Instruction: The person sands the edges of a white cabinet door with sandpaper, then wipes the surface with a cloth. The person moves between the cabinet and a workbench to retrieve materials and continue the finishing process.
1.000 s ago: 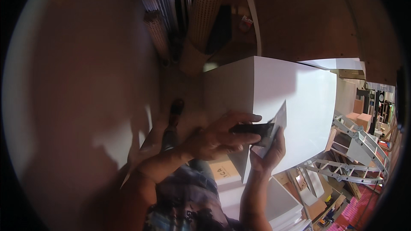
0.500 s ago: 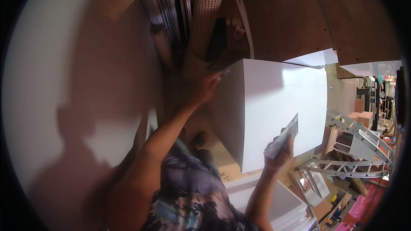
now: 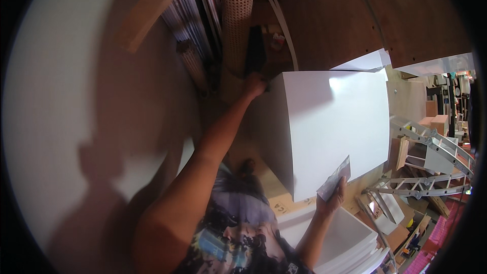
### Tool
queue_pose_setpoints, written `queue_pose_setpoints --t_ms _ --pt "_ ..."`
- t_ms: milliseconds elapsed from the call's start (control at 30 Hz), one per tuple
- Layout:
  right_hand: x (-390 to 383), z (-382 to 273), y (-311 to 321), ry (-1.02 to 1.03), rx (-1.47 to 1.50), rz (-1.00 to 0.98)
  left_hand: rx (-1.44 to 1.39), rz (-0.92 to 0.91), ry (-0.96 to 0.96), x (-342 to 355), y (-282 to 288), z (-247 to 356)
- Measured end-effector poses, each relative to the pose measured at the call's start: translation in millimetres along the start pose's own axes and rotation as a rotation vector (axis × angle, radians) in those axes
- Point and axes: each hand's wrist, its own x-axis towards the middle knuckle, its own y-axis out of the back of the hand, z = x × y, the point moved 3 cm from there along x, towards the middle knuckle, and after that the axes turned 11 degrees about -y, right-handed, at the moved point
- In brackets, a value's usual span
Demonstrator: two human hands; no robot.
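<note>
A large white box-shaped piece (image 3: 340,127) stands before me, its top brightly lit and its left side in shade. My left hand (image 3: 255,86) reaches to its far left corner, fingers closed; what they hold, if anything, is in shadow. Over the near right part of the white top, my right hand (image 3: 332,200) grips a flat, shiny grey piece (image 3: 335,178) between thumb and fingers. The grey piece is thin and tilted, and I cannot tell its exact kind.
Rolls of woven cane webbing (image 3: 236,25) stand upright beyond my left hand. White stacked panels (image 3: 329,238) lie nearest me, below the box. A folding aluminium ladder (image 3: 426,187) is at the right. A pale wall (image 3: 61,96) rises on the left.
My left hand has moved farther away along the white piece's left side, and its fingers are more closed. My right hand, with the grey piece, has come slightly nearer to me.
</note>
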Motion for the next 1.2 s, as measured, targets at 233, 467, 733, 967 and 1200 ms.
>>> queue_pose_setpoints --t_ms 233,467,733,967,1200 --pt "1 -2 -3 -0.021 -0.032 0.014 -0.203 -0.03 -0.031 1 1 9" --pt "-4 -5 -17 -0.031 -0.061 -0.054 -0.801 0.071 0.027 -98 54 -27" --pt "-18 18 -5 -0.146 0.042 -0.212 -0.958 0.068 -0.047 -240 77 154" --pt "-55 34 -7 -0.413 0.272 -0.457 -0.267 -0.019 -0.919 -368 39 306" --pt "-103 34 40 -0.356 0.281 -0.189 0.159 0.096 -1.059 -395 30 294"
